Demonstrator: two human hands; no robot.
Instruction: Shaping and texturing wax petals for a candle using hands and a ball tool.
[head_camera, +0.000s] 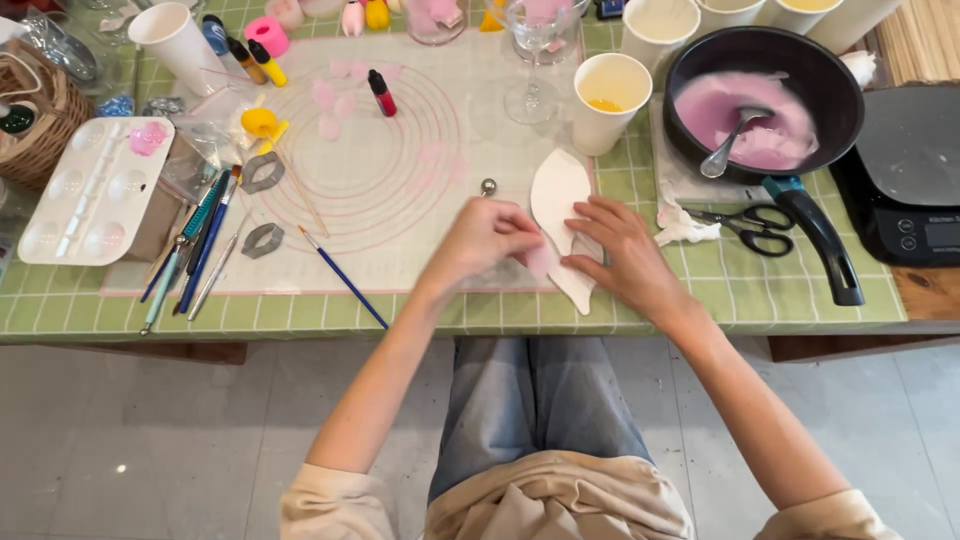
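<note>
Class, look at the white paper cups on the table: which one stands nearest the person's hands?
The paper cup with yellow at its bottom, just above the white leaf-shaped piece and left of the black pan. The other cups stand along the far edge.
</note>
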